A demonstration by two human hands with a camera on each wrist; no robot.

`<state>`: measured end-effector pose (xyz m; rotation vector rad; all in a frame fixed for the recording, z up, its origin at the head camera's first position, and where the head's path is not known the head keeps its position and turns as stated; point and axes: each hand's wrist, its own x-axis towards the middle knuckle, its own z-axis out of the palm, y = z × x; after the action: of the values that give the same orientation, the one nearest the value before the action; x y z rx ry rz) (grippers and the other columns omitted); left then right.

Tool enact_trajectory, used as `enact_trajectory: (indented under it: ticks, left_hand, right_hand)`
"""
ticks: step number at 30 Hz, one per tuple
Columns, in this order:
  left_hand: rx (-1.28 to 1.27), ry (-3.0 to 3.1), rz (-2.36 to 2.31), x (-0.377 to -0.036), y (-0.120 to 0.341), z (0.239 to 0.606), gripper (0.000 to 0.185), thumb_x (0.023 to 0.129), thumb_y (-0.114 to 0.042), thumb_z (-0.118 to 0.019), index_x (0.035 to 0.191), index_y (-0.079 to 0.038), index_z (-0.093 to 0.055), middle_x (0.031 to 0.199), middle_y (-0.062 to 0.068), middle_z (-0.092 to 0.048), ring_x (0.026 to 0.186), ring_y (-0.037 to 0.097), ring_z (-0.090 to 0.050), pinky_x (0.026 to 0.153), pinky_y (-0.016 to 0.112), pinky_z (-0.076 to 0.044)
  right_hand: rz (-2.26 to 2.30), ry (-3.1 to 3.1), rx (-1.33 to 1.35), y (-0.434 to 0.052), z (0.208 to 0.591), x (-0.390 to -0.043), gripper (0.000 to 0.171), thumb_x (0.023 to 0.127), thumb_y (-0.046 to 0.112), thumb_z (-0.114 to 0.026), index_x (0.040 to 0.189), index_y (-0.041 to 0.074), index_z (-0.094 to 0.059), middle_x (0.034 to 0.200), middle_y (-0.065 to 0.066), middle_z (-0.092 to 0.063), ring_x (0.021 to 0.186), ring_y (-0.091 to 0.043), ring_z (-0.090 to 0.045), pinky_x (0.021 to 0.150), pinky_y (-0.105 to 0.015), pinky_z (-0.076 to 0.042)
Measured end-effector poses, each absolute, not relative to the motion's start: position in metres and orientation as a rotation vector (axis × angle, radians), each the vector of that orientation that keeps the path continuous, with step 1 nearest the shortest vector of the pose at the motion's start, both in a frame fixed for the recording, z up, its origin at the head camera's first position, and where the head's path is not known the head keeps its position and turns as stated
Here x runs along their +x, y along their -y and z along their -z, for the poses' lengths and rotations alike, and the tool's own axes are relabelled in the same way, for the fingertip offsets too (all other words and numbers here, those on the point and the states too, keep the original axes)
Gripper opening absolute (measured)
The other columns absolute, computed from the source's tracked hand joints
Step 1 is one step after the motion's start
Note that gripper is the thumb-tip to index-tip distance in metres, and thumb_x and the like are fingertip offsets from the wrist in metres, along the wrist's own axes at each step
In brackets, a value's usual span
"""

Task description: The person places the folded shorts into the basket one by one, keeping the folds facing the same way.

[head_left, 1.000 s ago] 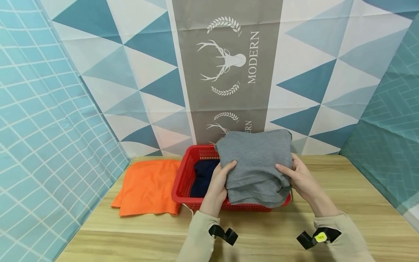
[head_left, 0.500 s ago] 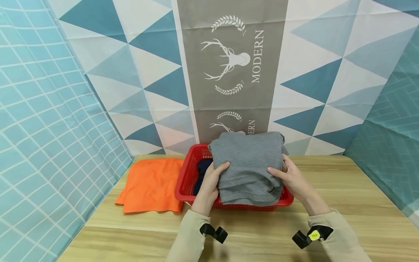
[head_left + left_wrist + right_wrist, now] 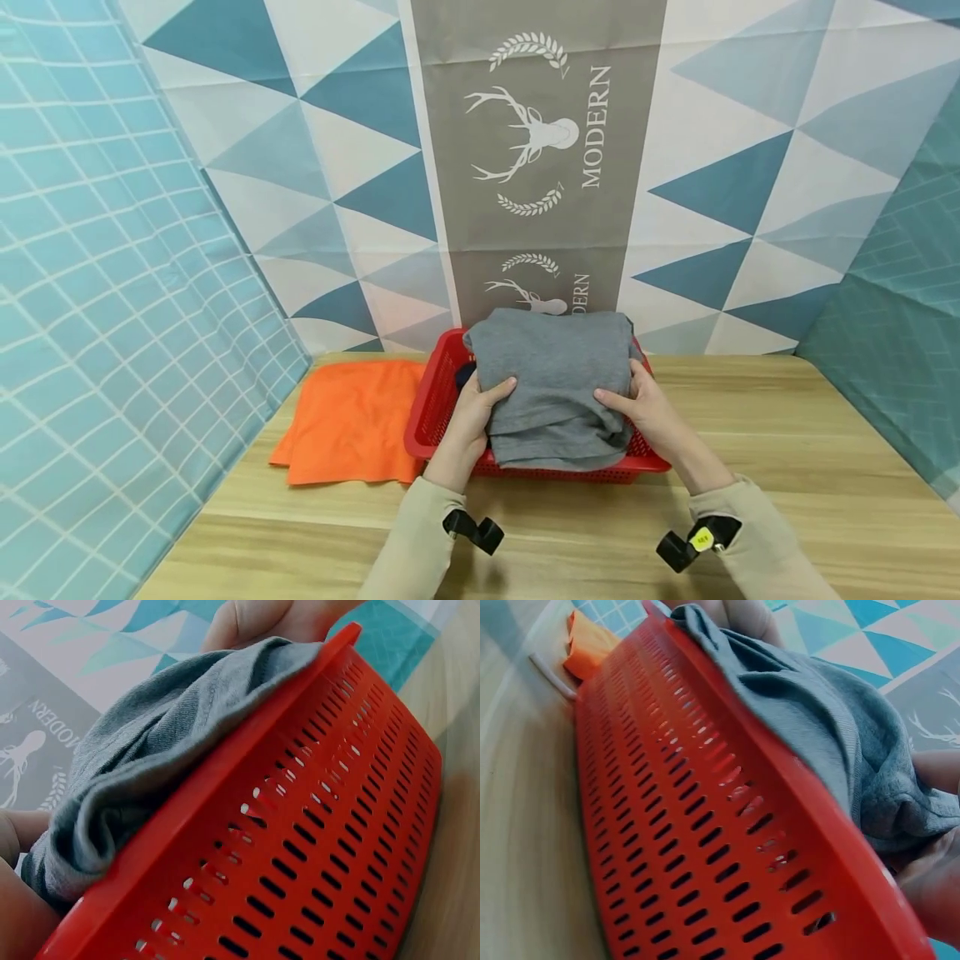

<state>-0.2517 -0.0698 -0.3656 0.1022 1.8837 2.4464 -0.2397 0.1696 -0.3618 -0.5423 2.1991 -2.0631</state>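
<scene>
Both hands are gripping a folded grey garment (image 3: 555, 383) by its two sides, thumbs lying on top, fingers curled under. Left hand (image 3: 472, 417) is clutching the left edge, right hand (image 3: 645, 408) is clutching the right edge. Going left to right: an orange cloth (image 3: 348, 421) is lying flat on the wooden table (image 3: 787, 467), just beside the red basket (image 3: 431, 408). The grey garment is sitting over the basket, its near edge hanging over the front rim, covering most of the opening. It is looking like plain heather-grey knit, soft, folded in several layers with bunched folds along the bottom edge. Something dark (image 3: 465, 375) is showing inside the basket at the left, mostly hidden. Wrist views are showing the grey fabric draping over the slotted red rim.
</scene>
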Motion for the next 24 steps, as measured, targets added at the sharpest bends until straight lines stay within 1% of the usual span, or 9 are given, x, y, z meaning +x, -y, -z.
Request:
enact_trajectory:
  ticks: [3, 6, 12, 17, 20, 24]
  left_hand:
    - [0.099, -1.922, -2.421, -0.254, 0.071, 0.367, 0.058, 0.083, -0.013, -0.062, 0.136, -0.012, -0.037, 0.134, 0.010, -0.043, 0.112, 0.025, -0.046, 0.093, 0.038, -0.038]
    - [0.093, -1.953, -2.395, -0.254, 0.073, 0.368, 0.060, 0.081, -0.010, -0.061, 0.135, -0.011, -0.037, 0.133, 0.011, -0.043, 0.112, 0.025, -0.045, 0.093, 0.038, -0.038]
    - [0.073, -1.959, -2.351, -0.255, 0.076, 0.370, 0.062, 0.080, -0.005, -0.059, 0.136, -0.009, -0.035, 0.135, 0.014, -0.041, 0.115, 0.028, -0.044, 0.095, 0.040, -0.036]
    - [0.078, -2.002, -2.278, -0.257, 0.079, 0.369, 0.062, 0.081, -0.002, -0.058, 0.138, -0.004, -0.031, 0.138, 0.017, -0.037, 0.121, 0.033, -0.039, 0.100, 0.046, -0.033]
    - [0.057, -2.066, -2.219, -0.258, 0.081, 0.370, 0.063, 0.082, -0.002, -0.058, 0.138, -0.001, -0.030, 0.138, 0.019, -0.037, 0.123, 0.035, -0.038, 0.102, 0.048, -0.031]
    - [0.019, -2.173, -2.139, -0.256, 0.085, 0.371, 0.062, 0.082, -0.003, -0.060, 0.137, 0.001, -0.030, 0.136, 0.019, -0.039, 0.123, 0.035, -0.039, 0.102, 0.049, -0.031]
  right_hand:
    - [2.044, -2.206, -0.518, -0.168, 0.366, -0.241, 0.071, 0.091, 0.019, -0.056, 0.141, 0.004, -0.009, 0.138, -0.018, -0.031, 0.111, -0.005, -0.043, 0.087, -0.013, -0.039]
    - [2.018, -2.209, -0.488, -0.167, 0.370, -0.243, 0.070, 0.090, 0.021, -0.057, 0.141, 0.004, -0.011, 0.138, -0.017, -0.031, 0.113, -0.011, -0.041, 0.090, -0.018, -0.038]
    - [1.946, -2.255, -0.425, -0.167, 0.373, -0.244, 0.068, 0.089, 0.022, -0.058, 0.138, 0.001, -0.015, 0.135, -0.020, -0.034, 0.117, -0.024, -0.040, 0.096, -0.034, -0.038]
    - [1.898, -2.285, -0.393, -0.166, 0.373, -0.245, 0.070, 0.088, 0.022, -0.059, 0.138, 0.000, -0.014, 0.136, -0.022, -0.032, 0.122, -0.032, -0.036, 0.102, -0.047, -0.032]
    - [1.835, -2.332, -0.365, -0.165, 0.373, -0.245, 0.071, 0.087, 0.022, -0.061, 0.137, -0.001, -0.015, 0.136, -0.021, -0.032, 0.122, -0.032, -0.036, 0.102, -0.048, -0.032]
    - [1.766, -2.364, -0.388, -0.164, 0.374, -0.244, 0.070, 0.087, 0.022, -0.061, 0.135, -0.003, -0.017, 0.133, -0.022, -0.033, 0.120, -0.033, -0.036, 0.101, -0.047, -0.034]
